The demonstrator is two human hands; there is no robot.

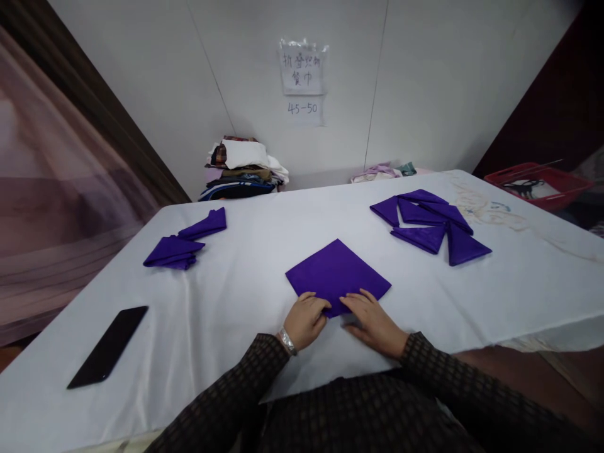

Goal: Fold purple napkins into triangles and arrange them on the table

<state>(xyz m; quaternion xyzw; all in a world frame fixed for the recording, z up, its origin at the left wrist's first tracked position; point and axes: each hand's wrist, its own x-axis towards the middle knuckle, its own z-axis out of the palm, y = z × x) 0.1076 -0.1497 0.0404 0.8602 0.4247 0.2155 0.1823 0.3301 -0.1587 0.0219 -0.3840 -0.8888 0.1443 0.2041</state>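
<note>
Touching near edges of purple cloth [338, 269] ahead, left hand [306, 319] curled, grip unclear, right hand [376, 324] outspread

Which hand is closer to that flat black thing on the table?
Left. The left hand is to the right of the flat black thing, apart from it, touching the purple cloth; the right hand is farther off, on the same cloth.
</note>
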